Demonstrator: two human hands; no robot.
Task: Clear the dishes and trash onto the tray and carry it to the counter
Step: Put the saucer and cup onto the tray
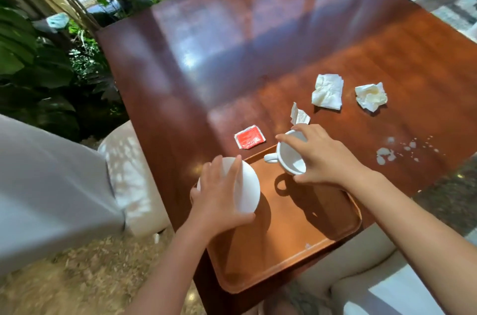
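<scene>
An orange-brown tray [278, 250] lies at the near edge of the wooden table [232, 56]. My left hand [219, 201] holds a white saucer [247, 188], tilted on edge, over the tray's left side. My right hand [322, 154] grips a white cup [289, 157] by its rim, tipped with the handle pointing left, just above the tray's far end. Beyond the tray lie a red sachet [249, 137], a torn white packet [299, 115] and two crumpled napkins [327, 91] [371, 96].
White spilled bits [387, 154] dot the table to the right of the tray. A pale cushioned seat [129, 180] stands left of the table, with plants [38, 62] behind it. Another pale seat [374, 283] sits at the near right.
</scene>
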